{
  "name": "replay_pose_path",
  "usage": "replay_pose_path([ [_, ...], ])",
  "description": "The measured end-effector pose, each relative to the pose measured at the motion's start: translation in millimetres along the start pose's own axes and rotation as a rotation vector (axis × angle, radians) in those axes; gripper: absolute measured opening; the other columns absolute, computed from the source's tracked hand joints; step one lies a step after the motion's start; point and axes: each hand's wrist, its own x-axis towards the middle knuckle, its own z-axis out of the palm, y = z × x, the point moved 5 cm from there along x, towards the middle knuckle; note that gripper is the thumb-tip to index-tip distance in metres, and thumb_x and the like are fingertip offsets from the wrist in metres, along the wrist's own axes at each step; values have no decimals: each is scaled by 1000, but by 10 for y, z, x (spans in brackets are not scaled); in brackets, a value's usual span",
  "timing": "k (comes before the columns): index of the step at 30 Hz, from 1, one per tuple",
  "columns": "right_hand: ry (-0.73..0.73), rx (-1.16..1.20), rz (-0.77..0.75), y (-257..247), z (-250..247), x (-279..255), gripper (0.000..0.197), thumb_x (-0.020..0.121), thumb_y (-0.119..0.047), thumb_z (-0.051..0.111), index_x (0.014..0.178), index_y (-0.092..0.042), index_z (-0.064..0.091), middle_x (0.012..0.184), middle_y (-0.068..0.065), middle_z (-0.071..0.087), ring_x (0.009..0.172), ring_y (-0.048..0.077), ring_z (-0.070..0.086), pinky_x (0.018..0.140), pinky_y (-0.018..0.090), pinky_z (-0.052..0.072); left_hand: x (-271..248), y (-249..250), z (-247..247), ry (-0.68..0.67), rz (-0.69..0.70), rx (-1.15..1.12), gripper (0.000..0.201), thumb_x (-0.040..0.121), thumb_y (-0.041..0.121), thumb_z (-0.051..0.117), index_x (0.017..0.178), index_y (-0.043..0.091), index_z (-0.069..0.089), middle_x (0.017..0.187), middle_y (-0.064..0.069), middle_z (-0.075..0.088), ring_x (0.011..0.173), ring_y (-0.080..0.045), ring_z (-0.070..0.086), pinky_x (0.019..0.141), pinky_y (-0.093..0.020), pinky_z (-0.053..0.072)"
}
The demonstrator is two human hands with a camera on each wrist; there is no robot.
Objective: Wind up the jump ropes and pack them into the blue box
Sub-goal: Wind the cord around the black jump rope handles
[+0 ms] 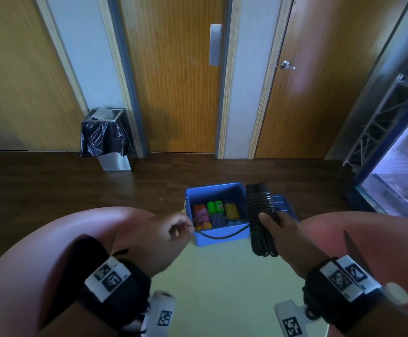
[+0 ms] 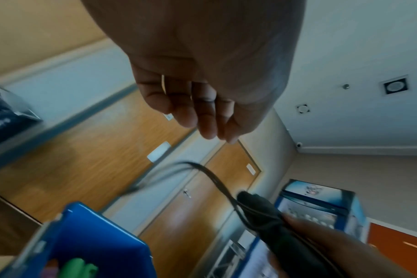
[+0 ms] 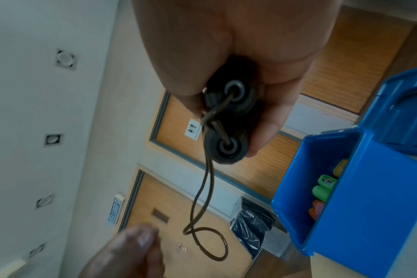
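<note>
Right hand (image 1: 277, 223) grips the two black handles (image 1: 261, 207) of a jump rope, held together over the table's far edge, just right of the blue box (image 1: 218, 235). Its black cord (image 1: 222, 235) sags across the box front toward the left hand (image 1: 166, 235); fingers curled, grip unclear. Wound coloured ropes (image 1: 214, 214) lie inside the box.

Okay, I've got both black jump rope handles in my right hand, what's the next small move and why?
Probably take one more turn with the left hand, laying the loose black cord around the handles. The right hand grips both handles together with coils already on them, but a slack length of cord sags across the front of the blue box, so the rope is not ready to pack.
</note>
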Motion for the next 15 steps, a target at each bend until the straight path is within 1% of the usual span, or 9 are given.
replay_pose_path([
  [1, -26, -56, -17, -54, 56, -34, 36, 92, -49, 62, 94, -14, 67, 81, 18, 70, 68, 30, 67, 64, 47, 55, 8, 120, 76, 4, 85, -8, 8, 78, 23, 74, 83, 28, 71, 74, 16, 67, 72, 0, 62, 63, -8, 43],
  [2, -37, -103, -27, -87, 100, -58, 29, 94, -46, 60, 95, -17, 66, 82, 12, 71, 72, 26, 69, 67, 45, 57, 19, 241, 148, 3, 162, -7, 9, 79, 24, 73, 86, 28, 70, 74, 16, 65, 74, 3, 61, 65, -6, 41],
  [4, -54, -177, -46, -169, 190, -106, 24, 96, -44, 59, 95, -21, 64, 83, 3, 71, 74, 19, 69, 67, 39, 56, 59, 403, 295, -13, 273, 5, 18, 81, 34, 67, 98, 29, 67, 86, 17, 63, 83, 3, 58, 74, -13, 45],
  [5, -65, -204, -64, -213, 240, -125, 23, 96, -44, 58, 95, -21, 64, 83, 1, 70, 73, 16, 68, 66, 36, 55, 80, 443, 367, -40, 297, 11, 25, 82, 38, 64, 104, 28, 64, 94, 15, 63, 90, 0, 58, 79, -17, 45],
  [8, -83, -171, -78, -329, 344, -165, 22, 97, -42, 58, 97, -21, 65, 85, 2, 72, 74, 15, 69, 66, 35, 57, 136, 487, 526, -145, 221, -6, 33, 83, 48, 56, 111, 31, 54, 105, 16, 61, 101, -3, 58, 84, -24, 48],
  [10, -70, -35, -42, -379, 339, -169, 25, 98, -40, 57, 98, -18, 68, 85, 4, 73, 70, 16, 68, 63, 36, 56, 163, 460, 597, -171, 139, -98, 26, 84, 50, 51, 103, 33, 51, 97, 15, 64, 94, -3, 62, 79, -34, 53],
  [12, -107, 137, -4, -422, 320, -195, 30, 101, -38, 54, 100, -13, 71, 79, 9, 68, 63, 21, 59, 53, 35, 46, 185, 404, 630, -181, 57, -221, 27, 87, 55, 47, 95, 30, 52, 87, 9, 65, 84, -8, 63, 76, -43, 53],
  [13, -150, 233, 11, -446, 326, -218, 33, 101, -38, 52, 102, -12, 72, 79, 11, 66, 65, 23, 56, 54, 35, 43, 190, 381, 643, -187, 33, -276, 31, 88, 58, 45, 92, 28, 54, 85, 6, 64, 81, -11, 62, 76, -46, 52],
  [15, -255, 433, 42, -503, 370, -273, 35, 101, -37, 51, 107, -11, 73, 89, 15, 71, 73, 24, 60, 66, 39, 43, 189, 353, 648, -196, 25, -377, 38, 89, 59, 43, 86, 25, 59, 81, 2, 62, 78, -14, 59, 78, -48, 50],
])
